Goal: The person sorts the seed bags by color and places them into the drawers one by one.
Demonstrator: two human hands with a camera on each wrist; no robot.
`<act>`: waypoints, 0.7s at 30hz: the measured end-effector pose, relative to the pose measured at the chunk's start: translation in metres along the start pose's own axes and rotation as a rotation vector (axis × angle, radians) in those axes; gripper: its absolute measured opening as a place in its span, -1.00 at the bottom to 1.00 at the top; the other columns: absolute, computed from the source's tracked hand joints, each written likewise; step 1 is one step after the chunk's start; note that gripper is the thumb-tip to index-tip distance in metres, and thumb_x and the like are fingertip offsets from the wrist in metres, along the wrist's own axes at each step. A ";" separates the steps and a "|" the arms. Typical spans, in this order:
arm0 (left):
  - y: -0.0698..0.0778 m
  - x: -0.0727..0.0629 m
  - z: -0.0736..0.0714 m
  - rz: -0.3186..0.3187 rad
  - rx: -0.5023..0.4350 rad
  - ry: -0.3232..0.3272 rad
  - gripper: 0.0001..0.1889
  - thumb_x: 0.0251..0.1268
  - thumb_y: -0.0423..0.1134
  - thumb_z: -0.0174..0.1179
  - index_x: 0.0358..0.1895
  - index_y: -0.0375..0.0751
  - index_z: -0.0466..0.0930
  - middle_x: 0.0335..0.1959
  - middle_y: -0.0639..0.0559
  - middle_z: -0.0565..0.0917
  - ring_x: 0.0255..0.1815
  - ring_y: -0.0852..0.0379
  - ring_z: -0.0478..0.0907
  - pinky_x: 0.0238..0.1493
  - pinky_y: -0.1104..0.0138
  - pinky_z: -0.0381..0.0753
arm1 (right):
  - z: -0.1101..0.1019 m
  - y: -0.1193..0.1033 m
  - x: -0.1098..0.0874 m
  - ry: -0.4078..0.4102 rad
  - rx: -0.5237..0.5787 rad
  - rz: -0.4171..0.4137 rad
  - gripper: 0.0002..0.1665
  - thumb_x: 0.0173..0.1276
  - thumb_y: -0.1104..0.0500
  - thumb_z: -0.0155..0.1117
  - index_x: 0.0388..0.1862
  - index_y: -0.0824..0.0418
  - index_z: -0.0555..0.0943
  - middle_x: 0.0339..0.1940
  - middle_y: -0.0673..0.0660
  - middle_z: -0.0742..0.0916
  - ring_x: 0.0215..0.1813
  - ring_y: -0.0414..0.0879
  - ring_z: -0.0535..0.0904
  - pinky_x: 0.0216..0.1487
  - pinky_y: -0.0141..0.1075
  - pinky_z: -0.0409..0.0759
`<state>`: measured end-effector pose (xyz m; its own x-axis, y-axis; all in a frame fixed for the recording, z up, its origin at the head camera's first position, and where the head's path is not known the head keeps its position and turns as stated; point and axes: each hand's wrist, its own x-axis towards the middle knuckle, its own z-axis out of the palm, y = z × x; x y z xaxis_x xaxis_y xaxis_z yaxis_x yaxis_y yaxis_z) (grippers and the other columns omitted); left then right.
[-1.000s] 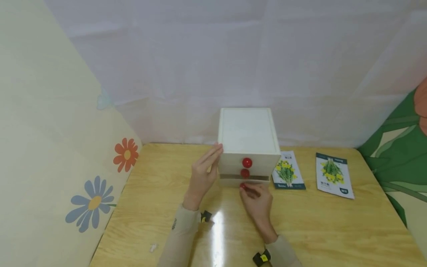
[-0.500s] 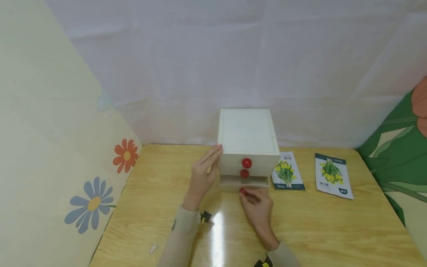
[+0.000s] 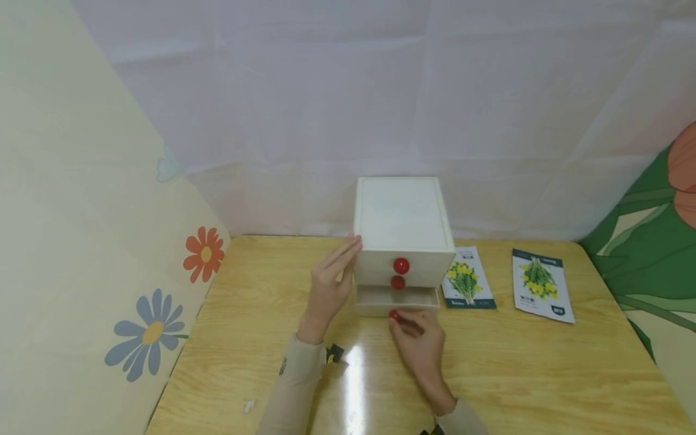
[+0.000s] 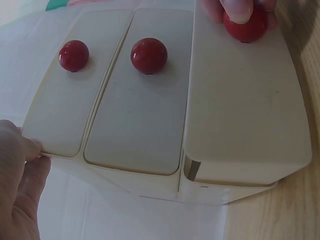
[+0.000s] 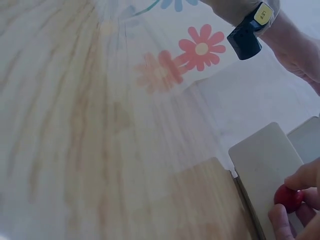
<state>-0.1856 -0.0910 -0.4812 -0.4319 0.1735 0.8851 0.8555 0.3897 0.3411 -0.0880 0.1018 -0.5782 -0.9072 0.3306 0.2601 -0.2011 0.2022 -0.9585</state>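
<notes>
A white box with drawers (image 3: 402, 211) stands on the table, each drawer front carrying a round red knob. Its bottom drawer (image 4: 245, 110) is pulled partway out, and the inside that shows from above looks bare. My right hand (image 3: 421, 341) pinches the bottom drawer's red knob (image 5: 288, 198) between thumb and fingers. At the box's left side, my left hand (image 3: 328, 287) rests with fairly straight fingers along the upper front corner. In the left wrist view, fingers (image 4: 30, 150) touch the edge beside the top drawer; the upper two drawers sit closed.
Right of the box lie two seed packets with yellow flowers, one packet (image 3: 469, 281) close beside it and another packet (image 3: 542, 289) farther right. A small pale scrap (image 3: 249, 405) lies at the front left of the wooden table (image 3: 244, 326). White cloth (image 3: 304, 121) hangs behind.
My right hand has drawn the bottom drawer outward, toward me, so its opening shows wider. The left hand has stayed at the box's left corner.
</notes>
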 end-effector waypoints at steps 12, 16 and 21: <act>0.000 0.000 0.001 0.010 -0.007 0.013 -0.67 0.35 -0.66 0.28 0.15 -0.51 0.70 0.22 -0.38 0.72 0.31 -0.28 0.68 0.33 0.20 0.71 | -0.002 0.004 -0.006 0.004 0.034 0.015 -0.66 0.03 0.59 0.61 -0.19 0.39 0.82 -0.25 0.24 0.69 -0.26 -0.28 0.72 -0.14 -0.45 0.82; -0.001 0.000 0.000 0.008 -0.013 0.011 -0.67 0.35 -0.66 0.27 0.15 -0.51 0.69 0.22 -0.38 0.71 0.32 -0.27 0.67 0.34 0.20 0.71 | -0.005 0.002 -0.008 0.001 0.052 0.007 -0.64 0.03 0.60 0.62 -0.19 0.36 0.83 -0.26 0.22 0.71 -0.24 -0.28 0.73 -0.13 -0.43 0.83; -0.001 0.000 0.000 0.004 -0.018 0.006 -0.66 0.34 -0.67 0.28 0.16 -0.50 0.69 0.23 -0.37 0.71 0.33 -0.27 0.67 0.34 0.20 0.70 | -0.009 -0.001 -0.012 -0.001 0.045 -0.021 -0.65 0.04 0.57 0.63 -0.18 0.34 0.83 -0.25 0.21 0.73 -0.20 -0.28 0.73 -0.11 -0.42 0.82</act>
<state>-0.1864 -0.0910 -0.4813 -0.4267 0.1696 0.8884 0.8624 0.3723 0.3431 -0.0737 0.1061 -0.5790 -0.9031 0.3253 0.2802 -0.2366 0.1676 -0.9571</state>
